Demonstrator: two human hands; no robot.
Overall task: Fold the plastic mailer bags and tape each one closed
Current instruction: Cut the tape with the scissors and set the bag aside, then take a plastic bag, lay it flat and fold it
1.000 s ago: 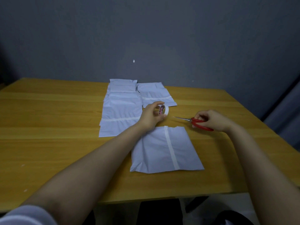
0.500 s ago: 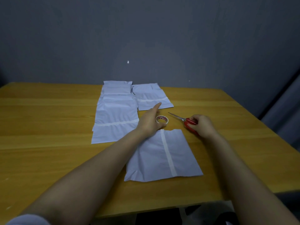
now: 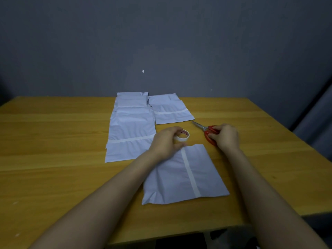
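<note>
**Mailer folding: one more taped, tools in hand**

The near bag [image 3: 179, 180] lies flat on the table [image 3: 53, 159] right in front of the person. It's folded, with a white strip [image 3: 190, 174] running down it from the far edge to the near edge. To me that one looks done.

The left hand [image 3: 165, 142] is at the bag's far edge, fingers and thumb curled round the tape [image 3: 183, 138]. The roll sits just past the bag, on the table or barely off it, I can't tell which. The right hand [image 3: 226, 138] is just right of that, fingers wrapped on the red handles of the scissors [image 3: 203, 127], blades pointing far-left. The blades look closed.

Further back there's a column of bags [image 3: 131, 130] overlapping each other. I can see strips across at least two of them. One more bag [image 3: 170, 112] sits to its right, also with a strip. I can't count the column exactly since they overlap.

Progress guess: well along. Every bag I can make out looks folded, and most show tape. I don't see any unfolded ones waiting anywhere in view. What's probably left is moving the near bag up with the others, and more folding only if there are bags out of view.
</note>
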